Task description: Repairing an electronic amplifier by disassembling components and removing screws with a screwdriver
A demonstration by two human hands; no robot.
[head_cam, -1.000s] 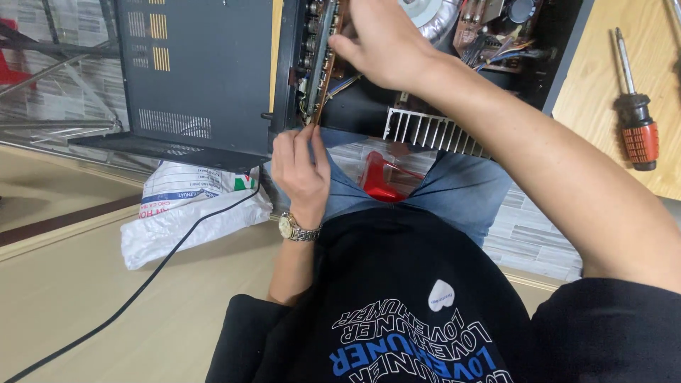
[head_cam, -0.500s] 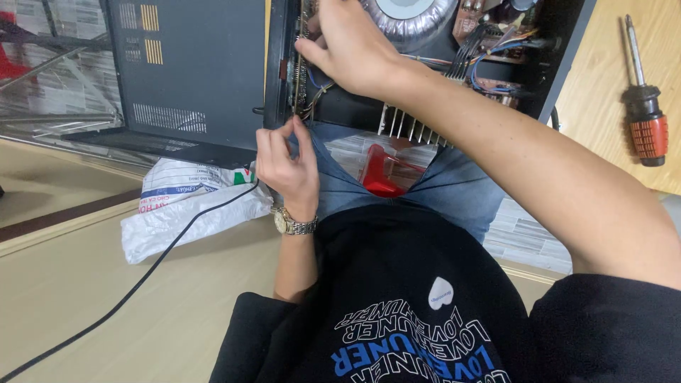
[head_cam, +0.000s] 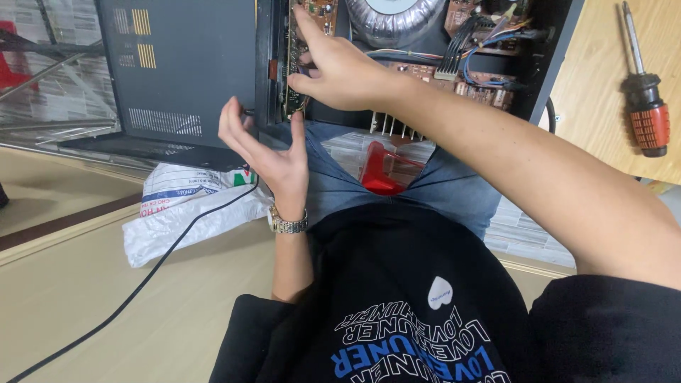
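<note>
**Open amplifier chassis, worked from the lap**

Item: black chassis (head_cam: 213, 78), lid off, resting against the person's knees, its front edge toward the body. Inside: a circuit board (head_cam: 301, 64) standing on edge along the near wall, a ring transformer (head_cam: 397, 21), wire bundles (head_cam: 489, 50) and heat-sink fins (head_cam: 390, 126).

Right hand (head_cam: 340, 71): reaches into the chassis; fingers pressed together at the upright board's edge. Whether they pinch a part cannot be told.

Left hand (head_cam: 266, 149): just outside the front panel, palm toward the chassis, fingers spread and curled, tips touching or nearly touching the panel edge. Holds nothing visible. Watch (head_cam: 287, 221) on the wrist.

Progress, as judged: housing already opened and the interior exposed; the board is seated in place, wiring connected, so the work on it appears unfinished.

Surroundings: red object (head_cam: 383, 170) on the lap; white bag (head_cam: 188, 202) and black cable (head_cam: 142, 284) on the floor; screwdriver (head_cam: 642, 99) lying unused on the wooden tabletop (head_cam: 596, 99), well apart from both hands.
</note>
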